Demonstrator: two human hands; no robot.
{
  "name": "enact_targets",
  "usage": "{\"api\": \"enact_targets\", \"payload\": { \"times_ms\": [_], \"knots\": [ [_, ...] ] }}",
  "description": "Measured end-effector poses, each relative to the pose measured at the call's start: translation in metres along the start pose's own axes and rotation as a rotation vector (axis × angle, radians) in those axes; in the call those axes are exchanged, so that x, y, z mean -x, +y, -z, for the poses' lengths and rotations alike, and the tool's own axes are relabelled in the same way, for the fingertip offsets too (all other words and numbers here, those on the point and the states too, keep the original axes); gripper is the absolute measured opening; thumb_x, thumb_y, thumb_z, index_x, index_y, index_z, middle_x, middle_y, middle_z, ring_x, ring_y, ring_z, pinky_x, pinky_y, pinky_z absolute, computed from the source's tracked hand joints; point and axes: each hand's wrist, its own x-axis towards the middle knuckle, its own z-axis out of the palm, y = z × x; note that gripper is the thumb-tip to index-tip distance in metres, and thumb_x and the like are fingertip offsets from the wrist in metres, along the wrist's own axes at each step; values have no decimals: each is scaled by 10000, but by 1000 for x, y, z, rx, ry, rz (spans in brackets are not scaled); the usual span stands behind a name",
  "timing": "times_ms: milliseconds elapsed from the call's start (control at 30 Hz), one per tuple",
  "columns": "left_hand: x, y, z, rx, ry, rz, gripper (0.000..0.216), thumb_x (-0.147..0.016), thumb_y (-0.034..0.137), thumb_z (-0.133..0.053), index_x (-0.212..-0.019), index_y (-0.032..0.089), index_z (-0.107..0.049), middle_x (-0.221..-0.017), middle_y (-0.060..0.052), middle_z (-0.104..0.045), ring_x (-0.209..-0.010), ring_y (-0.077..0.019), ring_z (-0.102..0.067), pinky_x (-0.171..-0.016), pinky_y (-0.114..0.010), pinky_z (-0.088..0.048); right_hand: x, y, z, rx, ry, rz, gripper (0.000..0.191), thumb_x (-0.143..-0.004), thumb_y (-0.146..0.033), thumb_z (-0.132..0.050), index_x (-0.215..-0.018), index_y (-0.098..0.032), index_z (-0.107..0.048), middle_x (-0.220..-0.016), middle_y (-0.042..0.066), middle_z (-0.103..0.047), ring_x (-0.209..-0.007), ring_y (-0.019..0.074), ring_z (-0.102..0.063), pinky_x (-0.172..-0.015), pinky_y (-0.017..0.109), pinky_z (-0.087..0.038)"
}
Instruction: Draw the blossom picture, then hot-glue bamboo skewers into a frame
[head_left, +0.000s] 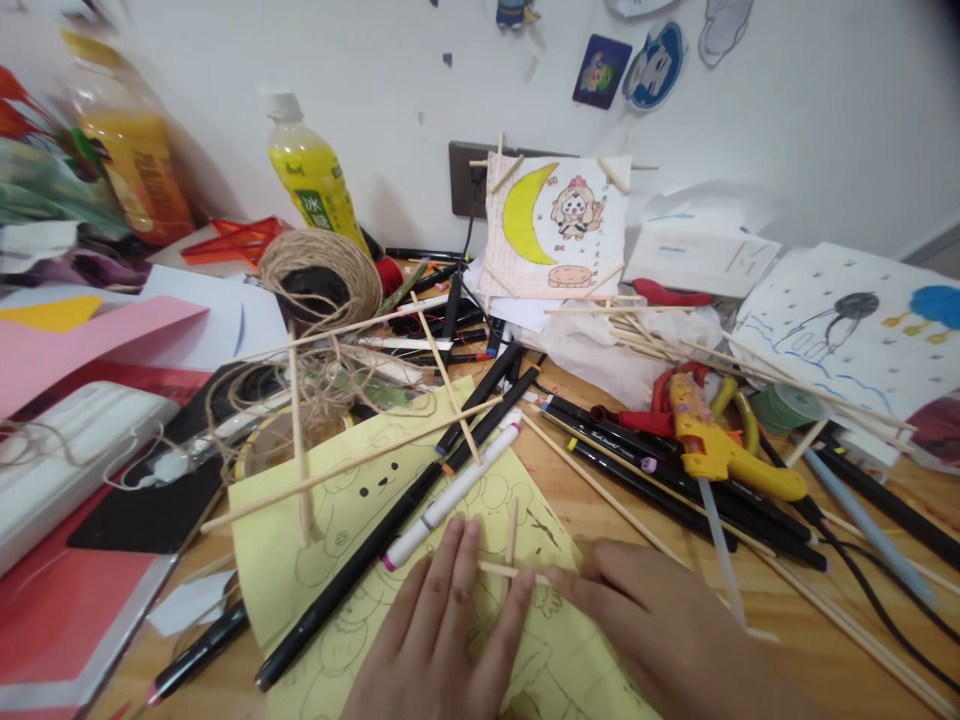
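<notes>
My left hand (442,630) lies flat on a yellow sheet (337,520) printed with cartoon line drawings, fingers stretched out and pressing on a short wooden stick (499,571). My right hand (660,630) rests beside it, fingertips pinched on the right end of the same stick. A second short stick (511,530) stands crosswise just above the fingers. A white marker (450,495) and long black markers (390,540) lie across the sheet, with several long thin wooden sticks (352,465) over them.
A yellow hot glue gun (712,445) lies to the right among black pens. A twine ball (322,270), two drink bottles (311,175), a moon drawing (555,225), pink paper (82,335) and a white case (67,450) crowd the wooden desk (787,610).
</notes>
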Motion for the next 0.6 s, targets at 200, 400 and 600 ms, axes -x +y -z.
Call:
{"api": "enact_targets", "payload": {
  "times_ms": [200,400,600],
  "knots": [
    [-1,-1,-1,-24,-14,-12,723,-822,585,-457,-1399,168,-330,-1230,-191,-579,-1185,-332,-504,-907,-385,-406,0,0,0,-13,-31,8,279,-950,-164,-347,-1133,-210,-552,-672,4,-549,-570,141,-476,-518,242,-325],
    [0,0,-3,-33,8,-14,700,-858,595,-395,-1400,155,-333,-1209,-202,-593,-1154,-321,-536,-894,-380,-418,-5,-2,6,-39,-11,6,292,-969,-188,-301,-1075,-204,-573,-648,7,-555,-541,133,-495,-496,221,-350],
    [3,0,-7,-79,33,-9,539,-902,355,-436,-1406,199,-326,-1173,-145,-630,-1141,-289,-553,-927,-369,-397,-3,1,6,-50,-69,19,279,-977,-269,-326,-1132,-217,-552,-723,31,-607,-620,149,-568,-522,219,-405]
  ]
}}
